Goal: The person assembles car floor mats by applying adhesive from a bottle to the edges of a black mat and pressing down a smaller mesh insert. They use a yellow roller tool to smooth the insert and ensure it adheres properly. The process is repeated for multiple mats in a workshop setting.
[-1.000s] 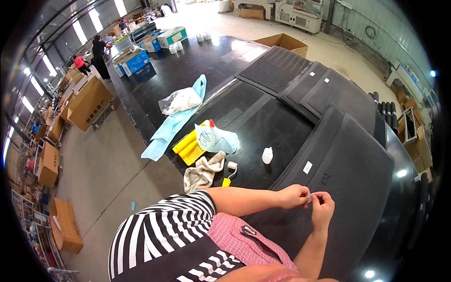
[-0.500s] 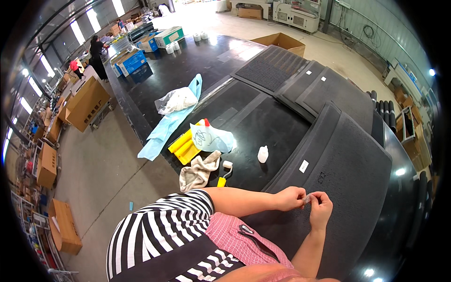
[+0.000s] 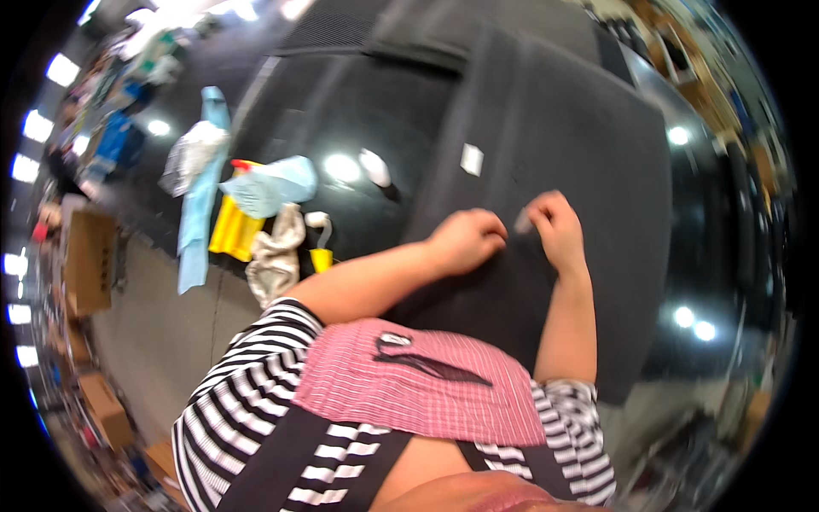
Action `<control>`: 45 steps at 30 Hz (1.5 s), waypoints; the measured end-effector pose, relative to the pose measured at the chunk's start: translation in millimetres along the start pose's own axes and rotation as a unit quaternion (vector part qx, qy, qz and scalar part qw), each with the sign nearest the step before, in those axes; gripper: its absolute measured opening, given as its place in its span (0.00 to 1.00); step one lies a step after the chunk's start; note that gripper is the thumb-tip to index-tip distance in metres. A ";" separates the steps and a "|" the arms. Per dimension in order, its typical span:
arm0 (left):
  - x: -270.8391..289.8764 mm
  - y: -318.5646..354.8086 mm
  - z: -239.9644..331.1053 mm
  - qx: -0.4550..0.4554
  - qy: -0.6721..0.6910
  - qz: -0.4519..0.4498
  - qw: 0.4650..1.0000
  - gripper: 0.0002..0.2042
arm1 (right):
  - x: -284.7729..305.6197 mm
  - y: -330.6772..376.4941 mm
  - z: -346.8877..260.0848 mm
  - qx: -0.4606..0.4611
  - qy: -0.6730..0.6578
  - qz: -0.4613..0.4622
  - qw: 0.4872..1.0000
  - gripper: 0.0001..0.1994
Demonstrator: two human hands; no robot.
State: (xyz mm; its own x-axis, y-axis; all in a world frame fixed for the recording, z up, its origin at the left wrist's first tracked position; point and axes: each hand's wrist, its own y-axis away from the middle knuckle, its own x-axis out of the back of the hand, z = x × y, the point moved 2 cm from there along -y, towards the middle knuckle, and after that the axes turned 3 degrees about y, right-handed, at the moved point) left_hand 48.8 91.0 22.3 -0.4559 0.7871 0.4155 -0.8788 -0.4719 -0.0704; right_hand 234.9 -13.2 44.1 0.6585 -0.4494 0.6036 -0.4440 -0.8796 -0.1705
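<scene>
I see through my head feed the glossy black table point(image 3: 367, 220), then the dark mat point(image 3: 589, 162) lying across its right side. At far left, the cardboard carton point(image 3: 88, 256) bears dark marks too blurred for me to read. On the table, the pale-blue sheet point(image 3: 264, 188) carries dark scrawl, also smeared. Over the mat, the right hand point(image 3: 556, 226) pinches a small clear piece point(image 3: 522, 224) between thumb and fingers; the left hand point(image 3: 465, 242) is curled just beside it, and I cannot tell whether it grips anything. Beyond them, a white label point(image 3: 472, 160) lies on the mat, its print illegible.
</scene>
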 end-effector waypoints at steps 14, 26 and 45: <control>-0.4 -36.4 -13.1 -0.153 -0.158 0.078 0.972 0.05 | -23.7 -69.8 40.6 -0.014 0.053 0.064 0.996 0.05; -6.5 -69.4 -17.9 -0.105 -0.196 0.070 0.972 0.14 | -30.1 -87.1 55.0 -0.022 0.080 0.100 0.991 0.07; -11.6 -83.8 -22.1 -0.031 -0.225 0.029 0.974 0.14 | -36.8 -90.1 58.2 -0.048 0.125 0.113 0.985 0.08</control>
State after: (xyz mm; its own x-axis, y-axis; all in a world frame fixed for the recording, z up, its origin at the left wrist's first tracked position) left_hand 124.6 130.2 3.4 -0.4093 0.5004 0.7630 -0.8668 -0.4742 -0.1540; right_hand 286.0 73.5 -8.1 0.3716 -0.5685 0.7340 -0.6256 -0.7375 -0.2545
